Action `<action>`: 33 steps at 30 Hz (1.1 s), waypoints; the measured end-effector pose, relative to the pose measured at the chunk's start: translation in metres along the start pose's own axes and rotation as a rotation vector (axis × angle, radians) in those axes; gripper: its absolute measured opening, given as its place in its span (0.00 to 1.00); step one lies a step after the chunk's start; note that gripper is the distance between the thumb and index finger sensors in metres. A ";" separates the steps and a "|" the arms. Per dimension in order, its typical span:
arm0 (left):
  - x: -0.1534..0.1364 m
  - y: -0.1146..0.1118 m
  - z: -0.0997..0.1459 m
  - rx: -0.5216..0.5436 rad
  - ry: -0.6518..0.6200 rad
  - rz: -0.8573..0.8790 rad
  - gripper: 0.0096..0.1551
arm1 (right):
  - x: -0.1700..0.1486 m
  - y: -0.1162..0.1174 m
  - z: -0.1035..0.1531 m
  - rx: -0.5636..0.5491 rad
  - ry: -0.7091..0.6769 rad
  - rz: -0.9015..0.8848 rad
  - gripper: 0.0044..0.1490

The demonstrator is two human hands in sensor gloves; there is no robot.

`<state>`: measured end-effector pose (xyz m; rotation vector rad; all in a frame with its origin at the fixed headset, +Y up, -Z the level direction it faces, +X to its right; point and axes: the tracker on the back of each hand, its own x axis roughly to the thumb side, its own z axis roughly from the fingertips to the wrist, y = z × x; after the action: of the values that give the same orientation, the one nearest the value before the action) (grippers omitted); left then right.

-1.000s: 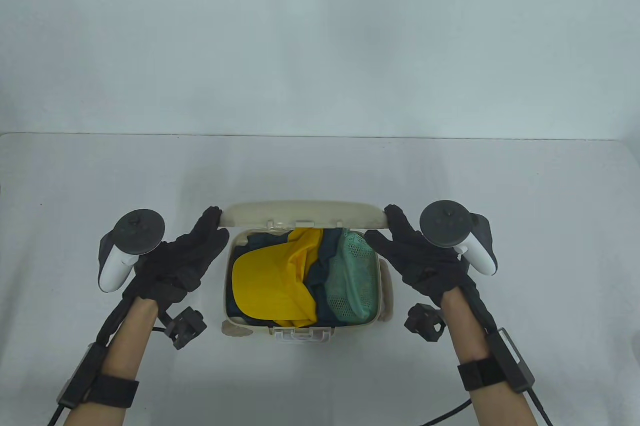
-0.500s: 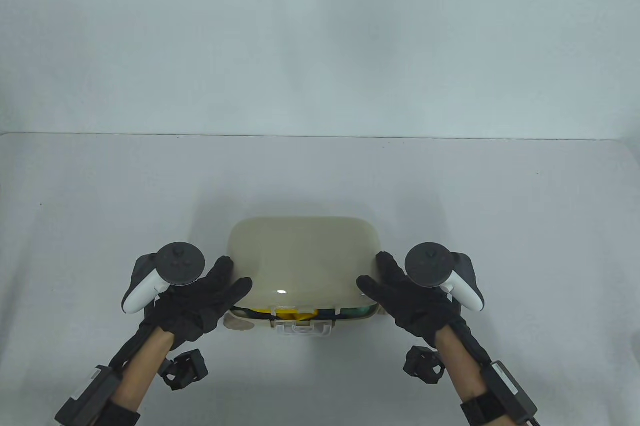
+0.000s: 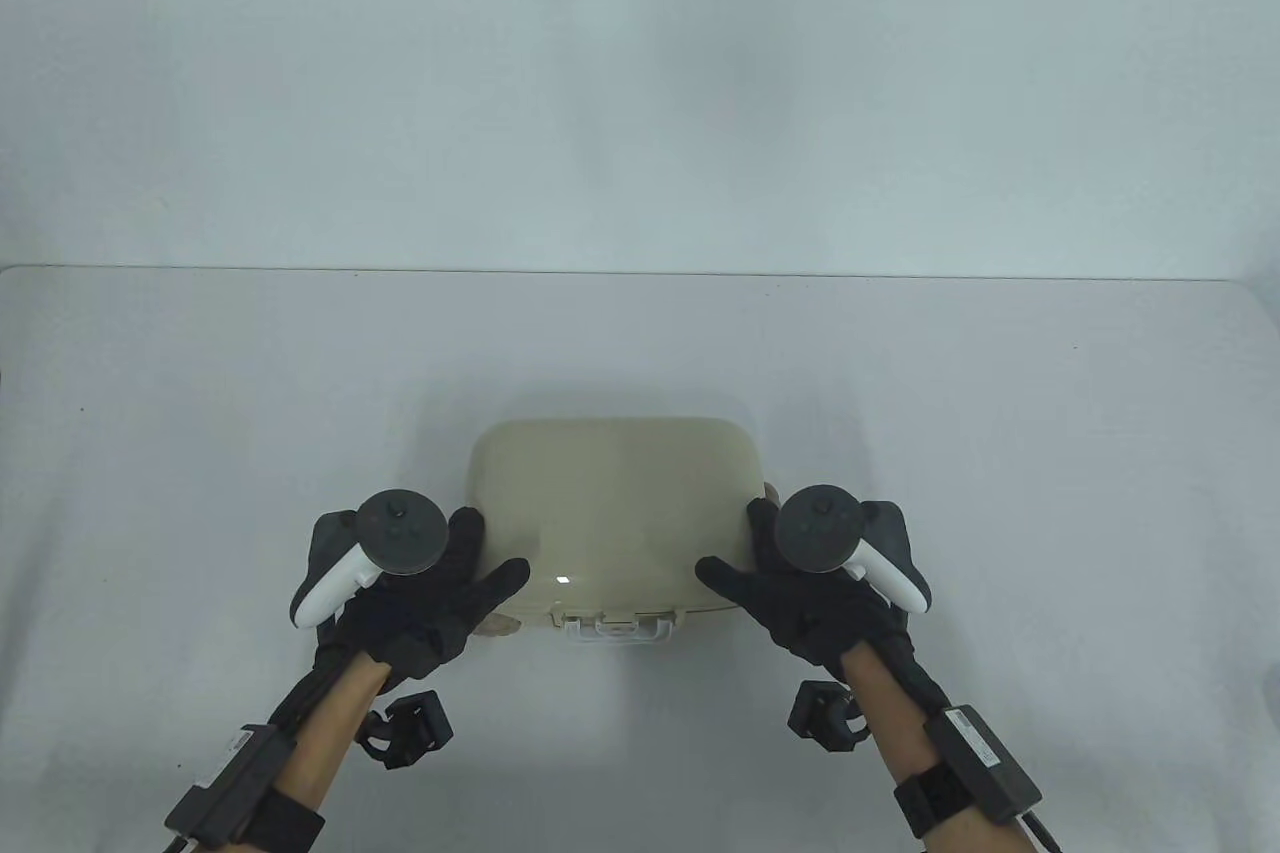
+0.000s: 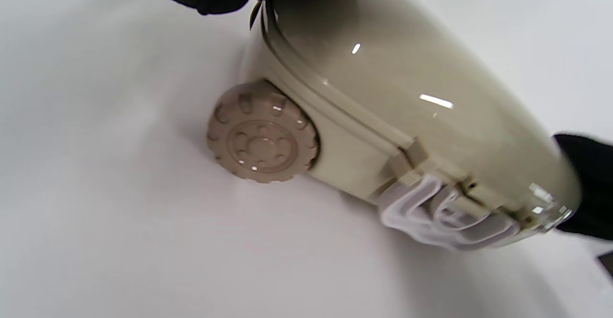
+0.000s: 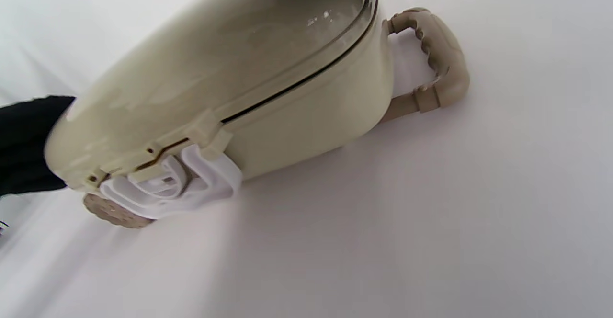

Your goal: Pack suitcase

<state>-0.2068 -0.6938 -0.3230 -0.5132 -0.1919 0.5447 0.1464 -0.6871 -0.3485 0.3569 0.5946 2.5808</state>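
A small beige suitcase (image 3: 615,513) lies flat on the white table with its lid down on the base. My left hand (image 3: 470,573) presses its front left corner, thumb on top and fingers along the side. At the front right corner my right hand (image 3: 745,563) rests the same way. A white latch (image 3: 617,628) hangs at the front edge, seen close in the left wrist view (image 4: 445,215) and the right wrist view (image 5: 172,186). A ribbed wheel (image 4: 262,131) sticks out on the left side, a carry handle (image 5: 443,59) on the right. The clothes inside are hidden.
The white table (image 3: 200,393) stretches bare on all sides of the suitcase, up to a pale wall (image 3: 640,73) behind its far edge. Black sensor modules hang under both wrists near the front edge.
The lid swung from upright down onto the base, covering the yellow and green clothes. Both hands came forward with it to the front corners, and the last gap has shut.
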 end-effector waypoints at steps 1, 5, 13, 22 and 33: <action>0.001 0.000 0.001 -0.007 -0.002 -0.024 0.61 | 0.000 0.000 0.000 0.004 -0.001 0.002 0.68; 0.000 0.000 0.005 -0.008 -0.006 -0.038 0.61 | 0.001 0.002 0.001 0.010 -0.002 0.064 0.67; 0.018 0.039 -0.014 0.145 0.006 -0.139 0.57 | 0.006 -0.008 0.023 -0.076 -0.033 0.092 0.65; 0.033 0.058 -0.078 0.102 0.071 -0.162 0.61 | 0.027 0.005 0.052 -0.133 -0.160 0.197 0.54; 0.020 0.049 -0.091 0.033 0.105 -0.165 0.63 | 0.009 0.056 0.020 0.228 -0.107 0.058 0.55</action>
<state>-0.1834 -0.6847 -0.4254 -0.4871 -0.1237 0.3585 0.1241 -0.7208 -0.3038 0.5918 0.8526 2.5346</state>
